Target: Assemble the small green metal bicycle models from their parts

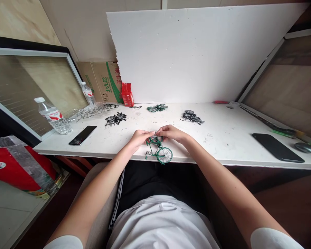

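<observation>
A green model bicycle [152,147] is held at the front edge of the white table. Its far wheel sits between my two hands, while the near wheel, with thin pale spokes, points toward me over the edge. My left hand [141,137] pinches that far wheel from the left. From the right, my right hand [169,132] grips the same wheel, thumb and forefinger close to the left fingertips. Whether a small part is also between the fingertips, I cannot tell. Beyond my hands lie another green model bicycle [157,108] and a black one [191,117]; more black bicycle parts [115,119] are on the left.
Left on the table [134,138] are a phone [83,135], a water bottle [54,116], a second bottle [88,94] and thin black part frames [93,111]. A red box [127,94] stands at the back before a carton [103,81]. A black slab [277,147] and a mouse [305,147] lie right.
</observation>
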Available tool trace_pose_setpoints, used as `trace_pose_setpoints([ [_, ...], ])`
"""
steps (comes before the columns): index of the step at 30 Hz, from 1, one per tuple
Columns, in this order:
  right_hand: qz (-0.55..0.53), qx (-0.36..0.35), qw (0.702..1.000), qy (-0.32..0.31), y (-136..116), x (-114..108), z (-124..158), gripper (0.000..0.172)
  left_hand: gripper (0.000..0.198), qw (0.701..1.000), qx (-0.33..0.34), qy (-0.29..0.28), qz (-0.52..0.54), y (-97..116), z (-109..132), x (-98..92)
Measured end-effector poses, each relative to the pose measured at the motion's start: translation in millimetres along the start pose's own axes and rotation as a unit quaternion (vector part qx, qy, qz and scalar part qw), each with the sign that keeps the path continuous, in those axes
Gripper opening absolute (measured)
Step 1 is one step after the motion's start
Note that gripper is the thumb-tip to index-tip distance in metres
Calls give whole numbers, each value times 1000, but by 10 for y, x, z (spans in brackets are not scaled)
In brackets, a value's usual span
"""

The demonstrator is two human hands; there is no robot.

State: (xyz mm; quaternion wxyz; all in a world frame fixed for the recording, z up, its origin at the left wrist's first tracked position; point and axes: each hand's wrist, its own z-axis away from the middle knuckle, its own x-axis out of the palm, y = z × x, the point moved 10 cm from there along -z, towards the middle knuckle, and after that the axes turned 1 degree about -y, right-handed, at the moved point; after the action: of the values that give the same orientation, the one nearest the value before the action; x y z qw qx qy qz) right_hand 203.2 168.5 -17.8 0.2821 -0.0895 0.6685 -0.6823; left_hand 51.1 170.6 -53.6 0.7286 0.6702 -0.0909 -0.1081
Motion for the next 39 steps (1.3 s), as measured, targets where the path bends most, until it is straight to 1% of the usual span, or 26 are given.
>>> trace_pose_setpoints([
  [4, 6, 9, 1000, -3, -20, 0, 33, 28, 56, 1000, -4, 1, 6, -4, 2, 2],
  [6, 12, 16, 1000, 14, -9, -55, 35, 30, 56, 1000, -5, 2, 8, 8, 13, 3],
  [9, 25, 9, 997, 76, -7, -243, 29, 30, 56, 1000, -8, 6, 4, 21, 27, -4],
  [11, 49, 2, 991, 128, -4, -415, 37, 31, 56, 1000, -11, 10, 2, 24, 32, -13],
  [13, 116, -4, 979, 169, -18, -577, 58, 32, 55, 1000, -12, 13, 4, 34, 38, -14],
  [14, 168, -9, 970, 178, -39, -637, 68, 33, 54, 1000, -12, 13, 6, 42, 42, -9],
  [17, 308, -38, 936, 167, -130, -733, 103, 29, 51, 1000, -12, 11, 9, 66, 57, 12],
  [19, 358, -43, 921, 149, -156, -773, 137, 24, 49, 1000, -14, 11, 9, 74, 66, 19],
  [21, 381, -20, 916, 121, -113, -804, 164, 20, 48, 1000, -15, 12, 11, 74, 68, 18],
  [23, 388, 20, 916, 102, -30, -832, 185, 18, 48, 1000, -14, 11, 9, 66, 64, 13],
  [26, 391, 48, 912, 113, 31, -857, 190, 14, 50, 1000, -11, 11, 0, 50, 50, -1],
  [28, 401, 42, 907, 120, 27, -828, 170, 9, 51, 1000, -9, 9, 0, 42, 42, -5],
  [30, 430, 24, 894, 121, -8, -782, 151, 7, 51, 1000, -7, 9, 3, 37, 38, -8],
  [32, 448, 15, 885, 129, -38, -766, 152, 9, 51, 1000, -8, 12, 3, 32, 39, -14],
  [34, 430, 13, 891, 146, -62, -781, 169, 13, 50, 1000, -9, 14, 2, 25, 39, -17],
  [36, 386, -15, 906, 174, -135, -795, 188, 13, 50, 1000, -9, 14, 4, 20, 38, -15],
  [39, 293, -114, 920, 234, -345, -808, 234, 14, 49, 1000, -5, 11, 12, 20, 32, -9],
])
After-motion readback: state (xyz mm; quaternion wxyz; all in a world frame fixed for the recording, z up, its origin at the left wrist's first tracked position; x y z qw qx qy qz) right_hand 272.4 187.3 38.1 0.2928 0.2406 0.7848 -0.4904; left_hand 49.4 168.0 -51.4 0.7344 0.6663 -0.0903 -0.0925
